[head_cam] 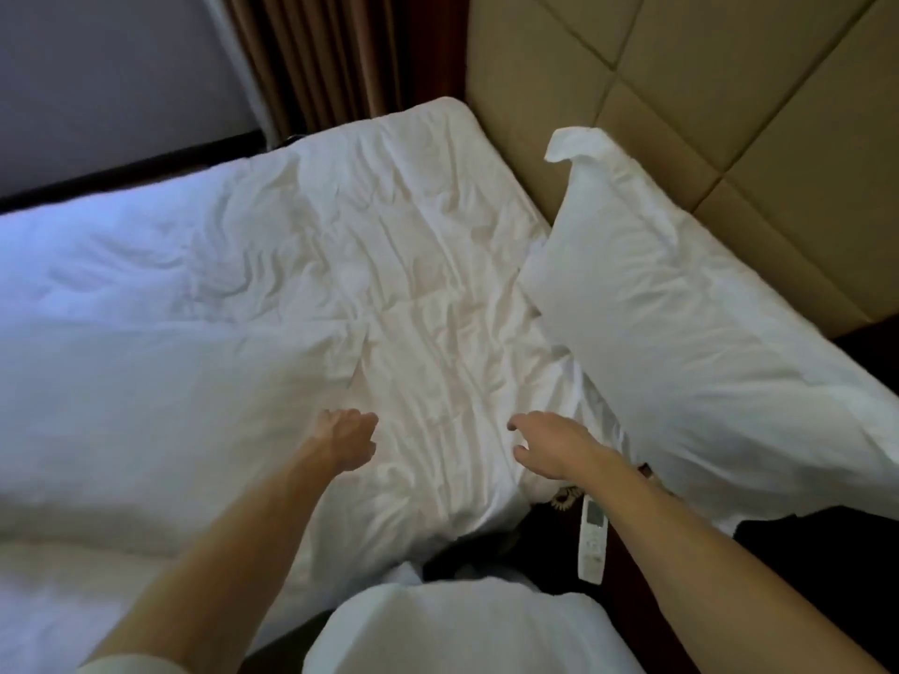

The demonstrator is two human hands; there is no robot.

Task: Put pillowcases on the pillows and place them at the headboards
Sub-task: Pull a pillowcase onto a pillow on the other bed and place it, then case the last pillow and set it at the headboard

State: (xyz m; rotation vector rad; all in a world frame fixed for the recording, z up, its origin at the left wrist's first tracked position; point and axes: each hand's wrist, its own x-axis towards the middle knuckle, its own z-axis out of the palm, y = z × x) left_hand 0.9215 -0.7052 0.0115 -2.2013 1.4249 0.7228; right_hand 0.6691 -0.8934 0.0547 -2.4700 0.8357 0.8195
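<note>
White shirt (pixel 467 625) nearest; left hand (pixel 346 437) fingers curled, empty; right hand (pixel 549 447) fingers spread above sheet (pixel 413 284); cased pillow (pixel 681 333) against headboard (pixel 681 90).

head view, looking down, close over bed (pixel 243 308)

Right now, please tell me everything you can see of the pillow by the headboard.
The pillow is white, in a cloth case with a flat border; one corner flap stands up. It looks plump and lightly creased. It lies tilted, its far side against the tan padded headboard, its near edge over the wrinkled sheet. Neither hand touches it.
</note>
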